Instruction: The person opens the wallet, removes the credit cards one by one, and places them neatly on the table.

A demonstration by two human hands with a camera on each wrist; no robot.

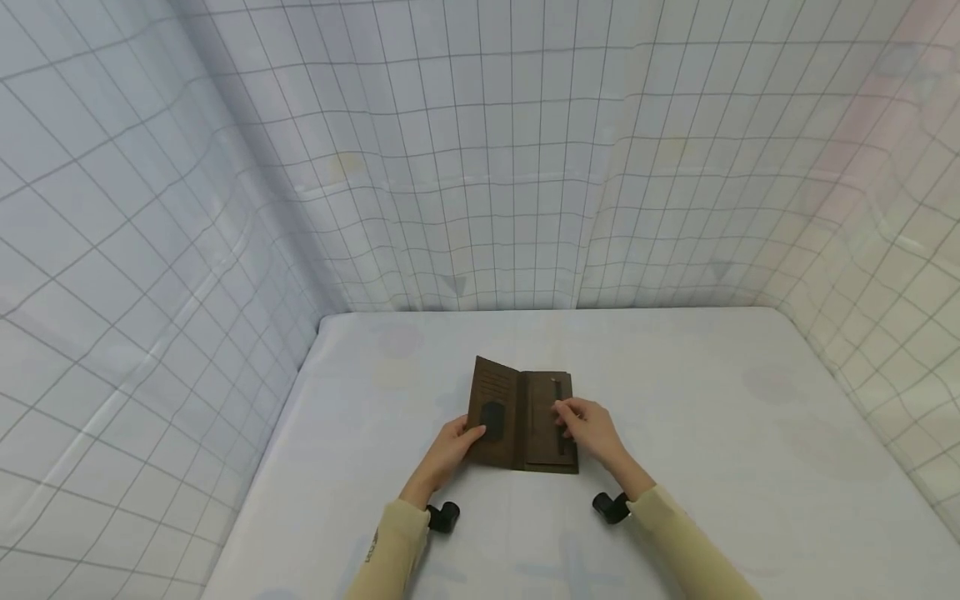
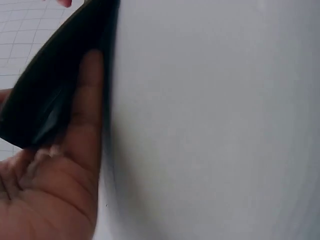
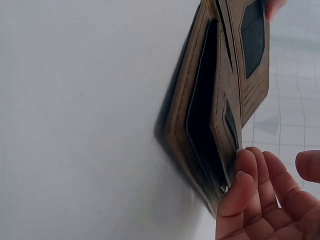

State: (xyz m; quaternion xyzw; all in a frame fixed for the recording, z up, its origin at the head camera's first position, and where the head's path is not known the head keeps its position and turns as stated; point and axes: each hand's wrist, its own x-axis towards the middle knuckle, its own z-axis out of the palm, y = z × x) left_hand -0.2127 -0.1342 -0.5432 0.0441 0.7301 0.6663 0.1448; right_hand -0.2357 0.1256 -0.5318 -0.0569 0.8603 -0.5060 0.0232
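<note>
A brown long wallet (image 1: 522, 421) stands opened like a book on the white table, with card slots and a dark window (image 3: 253, 42) on its left flap. My left hand (image 1: 448, 450) grips that flap's outer edge, thumb inside and fingers behind; in the left wrist view the fingers (image 2: 87, 105) lie along the dark flap. On the right half runs a dark zip strip (image 1: 559, 442). My right hand (image 1: 592, 429) pinches with thumb and forefinger at this strip, near a small metal bit (image 3: 224, 189). Exactly what lies between those fingertips is hidden.
The white table (image 1: 712, 417) spreads around the wallet. White grid-patterned cloth walls (image 1: 480, 167) enclose its back and both sides. Black wrist cameras (image 1: 444, 517) are worn at both cuffs, close above the tabletop.
</note>
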